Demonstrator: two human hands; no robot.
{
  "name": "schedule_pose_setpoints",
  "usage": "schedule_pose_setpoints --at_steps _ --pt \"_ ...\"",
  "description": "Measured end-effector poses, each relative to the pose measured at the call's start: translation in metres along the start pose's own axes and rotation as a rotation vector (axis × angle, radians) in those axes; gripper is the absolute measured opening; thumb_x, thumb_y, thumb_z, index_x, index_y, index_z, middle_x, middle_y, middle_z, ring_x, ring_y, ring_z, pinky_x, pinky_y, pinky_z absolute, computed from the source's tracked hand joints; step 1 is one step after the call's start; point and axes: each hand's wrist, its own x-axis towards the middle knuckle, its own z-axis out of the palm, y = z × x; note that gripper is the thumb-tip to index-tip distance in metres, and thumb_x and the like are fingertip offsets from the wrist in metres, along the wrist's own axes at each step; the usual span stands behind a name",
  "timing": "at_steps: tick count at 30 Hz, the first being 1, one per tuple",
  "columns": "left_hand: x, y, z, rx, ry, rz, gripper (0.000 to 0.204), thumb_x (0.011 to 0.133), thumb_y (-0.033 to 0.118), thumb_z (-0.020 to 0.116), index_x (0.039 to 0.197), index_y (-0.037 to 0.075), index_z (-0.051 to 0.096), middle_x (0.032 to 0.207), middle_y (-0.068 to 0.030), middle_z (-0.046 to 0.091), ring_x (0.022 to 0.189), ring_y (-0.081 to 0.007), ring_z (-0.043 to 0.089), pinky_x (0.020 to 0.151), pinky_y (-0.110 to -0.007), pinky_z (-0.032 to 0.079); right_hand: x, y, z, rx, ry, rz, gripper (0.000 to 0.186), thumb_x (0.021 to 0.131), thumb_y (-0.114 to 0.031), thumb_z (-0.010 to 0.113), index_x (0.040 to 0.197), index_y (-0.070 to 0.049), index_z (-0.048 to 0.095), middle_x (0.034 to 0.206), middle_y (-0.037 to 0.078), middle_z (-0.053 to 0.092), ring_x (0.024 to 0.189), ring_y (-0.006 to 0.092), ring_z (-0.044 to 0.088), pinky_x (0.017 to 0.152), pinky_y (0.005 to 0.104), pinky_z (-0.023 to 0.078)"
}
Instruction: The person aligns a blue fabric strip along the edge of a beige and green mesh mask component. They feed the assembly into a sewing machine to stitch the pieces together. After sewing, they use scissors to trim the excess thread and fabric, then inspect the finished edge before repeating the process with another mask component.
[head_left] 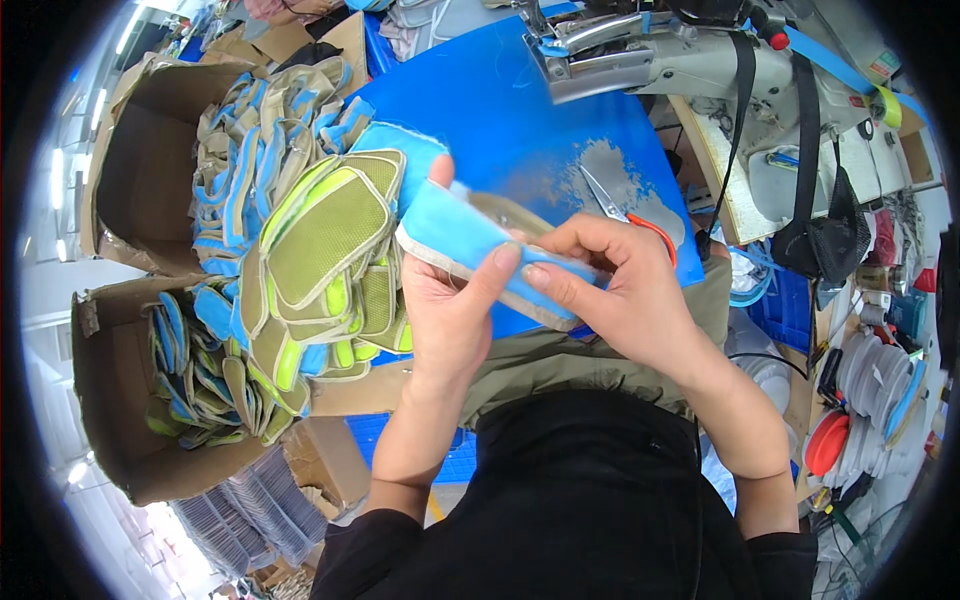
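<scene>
Between my two hands is a light-blue fabric piece with beige edging [455, 232], folded or curved so that a beige-brown side shows behind it. My left hand [445, 310] grips its left part, with the thumb lying across the front. At its right end my right hand [622, 285] pinches the edge between thumb and fingers. Scissors with orange handles [640, 222] lie just beyond my right hand. To the left of my left hand rises a heap of olive-green mesh pads [335, 240] with beige edging, some with bright yellow-green or blue sides.
A blue work surface [480, 90] with a worn grey patch lies ahead. Beyond it at right stands a sewing machine [650, 62]. Blue-and-beige strips [240, 165] pile up at left, beside an upper cardboard box [150, 165] and a lower box [110, 400] holding more pads. Tape rolls [868, 385] stand at far right.
</scene>
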Motion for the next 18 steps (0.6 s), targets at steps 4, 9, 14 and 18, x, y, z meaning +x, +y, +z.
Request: schedule_pose_setpoints --at_steps 4,9,14,18 --pt "0.0001 0.0001 0.0000 -0.018 -0.008 -0.034 0.090 0.086 -0.007 0.076 0.162 0.002 0.030 0.124 -0.0039 0.062 0.109 -0.0117 0.063 0.098 -0.030 0.052 -0.0026 -0.0070 -0.0033 -0.006 -0.017 0.084 0.018 0.092 -0.014 0.079 0.094 0.001 0.070 0.081 0.004 0.069 0.073 0.0065 0.058 0.063 0.0274 0.048" --pt "0.0011 -0.0063 -0.0017 0.006 0.019 -0.034 0.090 0.086 -0.007 0.077 0.162 0.002 0.030 0.121 -0.0029 0.062 0.106 -0.0099 0.062 0.096 -0.029 0.051 -0.0038 -0.0056 -0.0014 0.014 0.010 0.096 0.017 0.091 -0.013 0.080 0.094 0.001 0.070 0.077 0.006 0.068 0.071 0.0068 0.056 0.063 0.0289 0.047" --pt "0.0013 -0.0071 -0.0010 -0.006 0.010 -0.047 0.088 0.086 -0.007 0.076 0.162 0.002 0.032 0.120 -0.0017 0.062 0.106 -0.0086 0.061 0.095 -0.027 0.051 -0.0029 -0.0052 -0.0018 0.066 -0.030 0.061 0.014 0.097 -0.013 0.076 0.095 -0.001 0.069 0.085 -0.003 0.067 0.076 0.0012 0.057 0.061 0.0207 0.047" --pt "0.0007 -0.0066 -0.0024 -0.008 -0.009 -0.060 0.087 0.086 -0.007 0.076 0.162 0.003 0.033 0.120 -0.0013 0.062 0.106 -0.0086 0.061 0.095 -0.027 0.051 -0.0012 -0.0027 -0.0039 0.124 -0.054 0.098 0.015 0.098 -0.014 0.076 0.095 -0.001 0.069 0.085 -0.004 0.066 0.077 0.0012 0.056 0.066 0.0209 0.046"
